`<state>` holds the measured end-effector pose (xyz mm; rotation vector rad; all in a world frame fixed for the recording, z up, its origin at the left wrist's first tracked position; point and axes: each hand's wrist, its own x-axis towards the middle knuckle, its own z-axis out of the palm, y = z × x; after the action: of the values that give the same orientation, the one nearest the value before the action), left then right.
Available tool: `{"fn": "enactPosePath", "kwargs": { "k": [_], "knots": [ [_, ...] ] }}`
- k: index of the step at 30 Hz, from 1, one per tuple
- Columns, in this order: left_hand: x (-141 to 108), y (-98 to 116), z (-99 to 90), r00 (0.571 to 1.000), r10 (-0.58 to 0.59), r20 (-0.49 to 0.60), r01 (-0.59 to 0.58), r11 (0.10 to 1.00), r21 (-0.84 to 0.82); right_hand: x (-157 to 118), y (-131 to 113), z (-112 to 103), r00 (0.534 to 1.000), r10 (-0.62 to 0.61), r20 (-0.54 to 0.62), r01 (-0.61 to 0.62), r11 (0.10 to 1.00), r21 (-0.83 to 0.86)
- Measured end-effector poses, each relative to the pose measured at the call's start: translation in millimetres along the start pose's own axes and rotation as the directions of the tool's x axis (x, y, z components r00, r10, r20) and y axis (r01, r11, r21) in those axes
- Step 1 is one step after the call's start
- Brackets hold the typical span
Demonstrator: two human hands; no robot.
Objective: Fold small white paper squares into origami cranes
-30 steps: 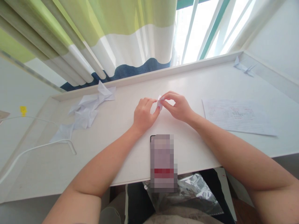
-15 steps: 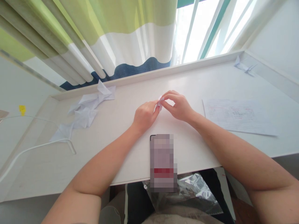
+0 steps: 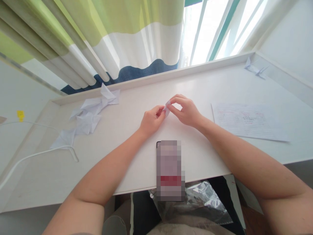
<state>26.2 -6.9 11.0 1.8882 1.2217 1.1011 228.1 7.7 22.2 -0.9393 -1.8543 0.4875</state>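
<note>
Between my two hands, over the middle of the white desk (image 3: 137, 156), is a small piece of folded white paper (image 3: 167, 110). My left hand (image 3: 152, 120) is closed on its lower left side, with the fingers curled and the thumb against it. My right hand (image 3: 184, 108) pinches the paper's upper end between thumb and forefinger, leaving a gap behind the pinch. The paper's exact shape is mostly covered by my fingers. Nearer to me lies a phone (image 3: 170, 163), its screen blurred into blocks.
Several folded paper pieces (image 3: 88, 120) lie at the left, beside a white curved tube (image 3: 49, 151). A written sheet (image 3: 244, 122) rests at the right, and another folded paper (image 3: 255, 69) sits in the far right corner. Clear plastic (image 3: 207, 202) is below the desk's front edge.
My left fingers have shifted slightly left and curled more, showing more of the folded paper. My right hand keeps its pinch almost in place. The view has moved very slightly.
</note>
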Motion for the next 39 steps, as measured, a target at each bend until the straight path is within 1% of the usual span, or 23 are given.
{"fn": "enactPosePath", "kwargs": {
  "k": [2, 6, 11, 13, 15, 17, 19, 21, 24, 26, 30, 34, 37, 39],
  "knots": [
    [0, 1, -0.3, 1.0, -0.007, 0.015, 0.007, 1.0, -0.01, 0, 1, 0, 1.0, 0.016, -0.023, -0.016, 1.0, 0.007],
    [2, 1, 0.8, 0.996, -0.064, 0.06, 0.073, 0.983, -0.167, 2, 2, -1, 0.993, 0.102, -0.064, -0.099, 0.994, 0.055],
    [7, 0, 1.8, 0.992, -0.126, 0.011, 0.123, 0.938, -0.323, 2, 1, 0, 0.993, 0.102, -0.061, -0.098, 0.993, 0.062],
    [9, 2, 0.6, 0.987, -0.156, 0.028, 0.155, 0.912, -0.381, 1, 1, 0, 0.993, 0.104, -0.054, -0.1, 0.993, 0.065],
    [10, 4, -1.5, 0.981, -0.187, 0.056, 0.193, 0.883, -0.428, -1, 1, 0, 0.996, 0.078, -0.047, -0.075, 0.995, 0.063],
    [11, 7, -4.1, 0.975, -0.214, 0.067, 0.22, 0.856, -0.468, -1, 1, -2, 0.999, -0.001, -0.037, 0.002, 0.999, 0.032],
    [12, 8, -6.2, 0.967, -0.243, 0.072, 0.246, 0.832, -0.497, -1, 1, -4, 0.996, -0.094, -0.007, 0.094, 0.995, -0.034],
    [13, 8, -7.4, 0.959, -0.272, 0.085, 0.276, 0.811, -0.515, 0, 1, -6, 0.988, -0.15, 0.031, 0.152, 0.983, -0.107],
    [13, 7, -7.6, 0.95, -0.296, 0.104, 0.303, 0.786, -0.539, 1, 0, -9, 0.984, -0.174, 0.041, 0.178, 0.965, -0.191],
    [14, 7, -7.1, 0.952, -0.291, 0.098, 0.295, 0.78, -0.552, 1, 0, -10, 0.981, -0.19, 0.03, 0.191, 0.954, -0.23],
    [14, 6, -5.9, 0.959, -0.268, 0.095, 0.271, 0.764, -0.585, 3, -3, -9, 0.966, -0.256, 0.032, 0.255, 0.927, -0.274],
    [13, 8, -5.2, 0.942, -0.29, 0.172, 0.332, 0.715, -0.615, 5, -6, -9, 0.962, -0.27, 0.044, 0.271, 0.922, -0.277],
    [11, 9, -4.8, 0.931, -0.276, 0.24, 0.365, 0.684, -0.631, 6, -7, -10, 0.962, -0.272, 0.038, 0.272, 0.926, -0.261],
    [10, 9, -4.2, 0.929, -0.264, 0.259, 0.37, 0.675, -0.638, 6, -7, -11, 0.962, -0.272, 0.029, 0.271, 0.93, -0.248]
  ]
}}
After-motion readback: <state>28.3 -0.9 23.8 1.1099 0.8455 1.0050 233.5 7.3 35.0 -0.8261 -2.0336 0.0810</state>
